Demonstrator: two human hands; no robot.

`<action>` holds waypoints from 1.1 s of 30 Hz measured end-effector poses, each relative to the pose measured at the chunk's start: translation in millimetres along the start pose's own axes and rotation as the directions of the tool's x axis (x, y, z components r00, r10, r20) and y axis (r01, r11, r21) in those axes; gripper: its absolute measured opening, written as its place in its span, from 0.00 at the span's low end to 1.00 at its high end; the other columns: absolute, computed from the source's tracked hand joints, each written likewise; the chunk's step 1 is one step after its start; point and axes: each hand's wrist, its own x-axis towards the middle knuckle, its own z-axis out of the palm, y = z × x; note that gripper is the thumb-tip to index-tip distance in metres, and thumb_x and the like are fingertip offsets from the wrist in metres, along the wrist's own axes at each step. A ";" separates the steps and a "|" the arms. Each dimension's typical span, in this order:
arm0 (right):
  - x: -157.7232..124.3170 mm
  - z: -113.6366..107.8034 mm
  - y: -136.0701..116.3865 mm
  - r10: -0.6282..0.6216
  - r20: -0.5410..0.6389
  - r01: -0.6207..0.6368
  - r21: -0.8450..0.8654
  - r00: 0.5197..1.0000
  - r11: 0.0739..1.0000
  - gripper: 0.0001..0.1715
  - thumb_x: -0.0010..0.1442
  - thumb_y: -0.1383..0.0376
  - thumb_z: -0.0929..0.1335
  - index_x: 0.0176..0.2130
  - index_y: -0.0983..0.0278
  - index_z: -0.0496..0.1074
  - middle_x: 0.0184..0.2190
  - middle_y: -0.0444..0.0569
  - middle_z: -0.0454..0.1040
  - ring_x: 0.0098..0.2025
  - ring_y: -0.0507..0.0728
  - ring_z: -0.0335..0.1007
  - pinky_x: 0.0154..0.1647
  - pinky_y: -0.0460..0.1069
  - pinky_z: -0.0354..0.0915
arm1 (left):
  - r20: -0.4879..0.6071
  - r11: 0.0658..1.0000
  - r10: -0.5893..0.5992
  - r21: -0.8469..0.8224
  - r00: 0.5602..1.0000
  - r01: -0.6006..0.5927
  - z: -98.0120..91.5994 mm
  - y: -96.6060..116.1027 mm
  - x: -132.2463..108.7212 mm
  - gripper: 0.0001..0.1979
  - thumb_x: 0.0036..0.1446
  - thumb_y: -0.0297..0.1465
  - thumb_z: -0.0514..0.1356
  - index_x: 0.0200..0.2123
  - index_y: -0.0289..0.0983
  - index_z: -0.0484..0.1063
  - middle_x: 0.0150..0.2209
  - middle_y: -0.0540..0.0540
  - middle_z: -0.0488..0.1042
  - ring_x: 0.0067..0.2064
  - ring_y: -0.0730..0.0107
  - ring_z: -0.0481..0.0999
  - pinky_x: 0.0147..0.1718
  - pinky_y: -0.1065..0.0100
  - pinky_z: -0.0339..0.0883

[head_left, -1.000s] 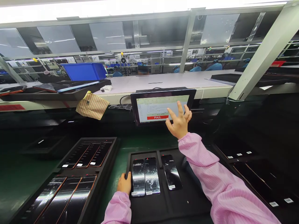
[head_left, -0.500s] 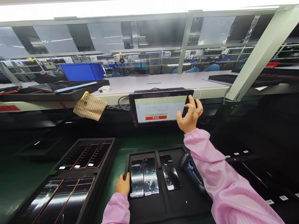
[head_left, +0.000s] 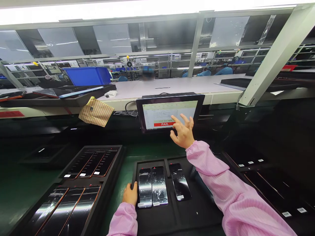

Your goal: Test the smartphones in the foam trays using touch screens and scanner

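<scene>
My right hand (head_left: 182, 132) is raised in front of a black touchscreen monitor (head_left: 169, 112), fingers spread, index finger at the screen beside a red FAIL bar. It holds nothing. My left hand (head_left: 131, 194) rests curled on the left edge of a black tray (head_left: 172, 213) that holds three phone screens (head_left: 154, 186). Its fingers grip the tray's rim next to the leftmost screen. Both arms wear pink sleeves.
A larger black tray (head_left: 108, 170) with several glossy screens lies to the left on the green mat. More dark trays with labelled parts sit at the right (head_left: 270, 186). A blue bin (head_left: 87, 75) and a yellow dotted cloth (head_left: 96, 112) are on the shelf behind.
My right hand moved from the screen's right edge back left and down to the FAIL bar area, fingers spreading. The left hand stayed on the tray's edge.
</scene>
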 end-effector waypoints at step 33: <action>4.6 5.0 -2.4 0.067 -0.116 -0.072 -0.040 0.991 0.997 0.09 0.47 0.68 0.65 0.29 0.61 0.57 0.48 0.52 0.71 0.55 0.62 0.56 0.56 0.65 0.44 | -0.021 0.999 -0.003 -0.049 1.000 0.002 5.1 -3.3 2.2 0.26 0.54 0.44 0.46 0.47 0.33 0.67 0.47 0.34 0.71 0.50 0.55 0.70 0.48 0.61 0.61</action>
